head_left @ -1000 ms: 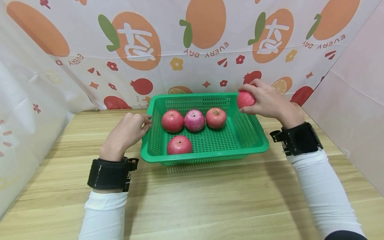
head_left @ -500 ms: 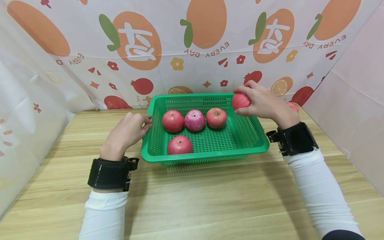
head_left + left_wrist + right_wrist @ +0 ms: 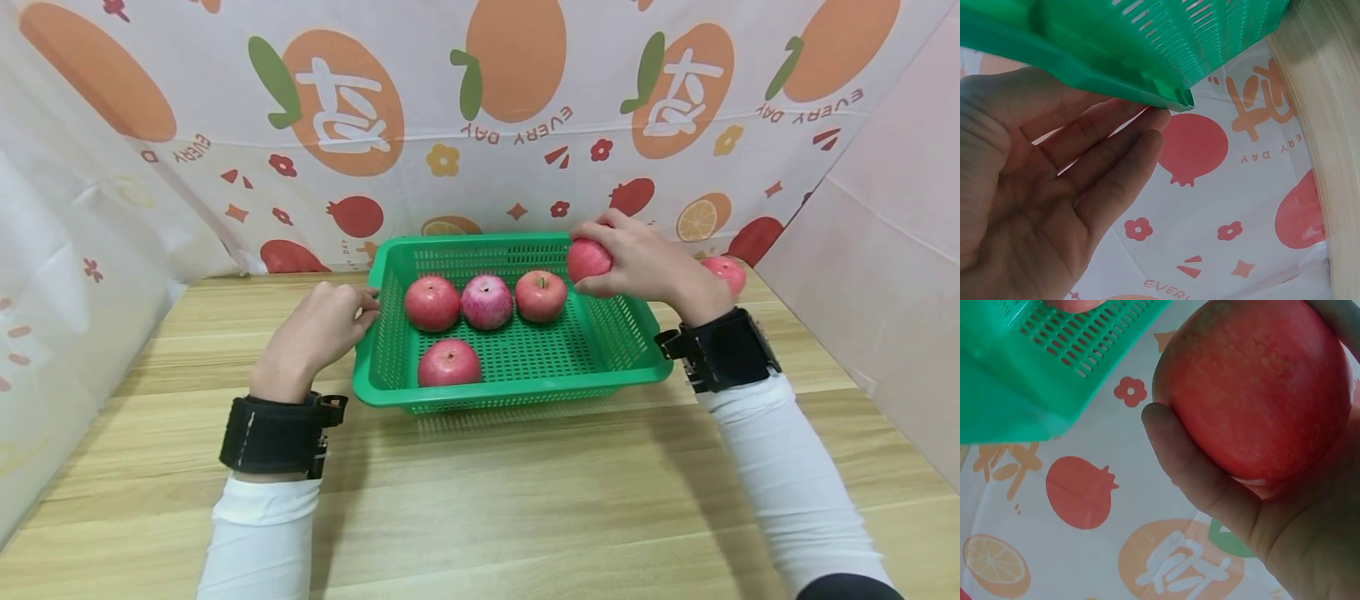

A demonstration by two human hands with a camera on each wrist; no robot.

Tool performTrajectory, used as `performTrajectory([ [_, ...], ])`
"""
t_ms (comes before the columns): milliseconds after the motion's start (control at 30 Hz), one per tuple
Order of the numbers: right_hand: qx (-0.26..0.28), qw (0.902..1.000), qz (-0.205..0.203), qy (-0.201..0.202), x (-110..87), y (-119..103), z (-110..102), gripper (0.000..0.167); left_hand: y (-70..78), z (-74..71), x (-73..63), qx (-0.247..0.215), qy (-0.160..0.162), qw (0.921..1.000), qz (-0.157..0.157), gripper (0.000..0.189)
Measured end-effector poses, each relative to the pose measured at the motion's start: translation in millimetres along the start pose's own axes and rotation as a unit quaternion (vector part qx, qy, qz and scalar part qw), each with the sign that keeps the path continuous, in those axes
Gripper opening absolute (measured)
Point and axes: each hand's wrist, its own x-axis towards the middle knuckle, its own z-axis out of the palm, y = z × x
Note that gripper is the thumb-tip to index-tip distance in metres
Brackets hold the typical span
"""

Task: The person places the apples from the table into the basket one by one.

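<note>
A green plastic basket [image 3: 510,392] holds several red apples. Three of them, including a purplish-red streaked apple [image 3: 487,302] and an apple with a stem [image 3: 541,296], form a row toward the back. Another apple [image 3: 449,363] lies at the front left inside. My right hand [image 3: 633,258] grips a red apple [image 3: 589,259] over the basket's back right, its thumb and fingers around the fruit; the right wrist view shows this apple [image 3: 1254,387] large. At the basket's left rim, my left hand [image 3: 318,327] touches the edge with extended fingers [image 3: 1116,181].
One more apple [image 3: 726,273] is partly hidden behind my right wrist, at the table's back right. A fruit-printed cloth [image 3: 517,179] rises behind the basket, and pale sheets flank both sides. The wood-grain table [image 3: 525,508] stretches out in front.
My right hand has carried its apple leftward, farther over the basket, uncovering the apple behind the wrist. The left hand and the basket stay where they were.
</note>
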Motion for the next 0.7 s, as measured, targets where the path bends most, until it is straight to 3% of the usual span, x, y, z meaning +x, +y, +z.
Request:
performTrajectory([
  [700, -0.01, 0.9993, -0.015, -0.034, 11.0, -12.1, 15.4, 0.056, 0.4, -0.7, 1.4, 0.0, -0.005, 1.0, -0.001, 0.019],
])
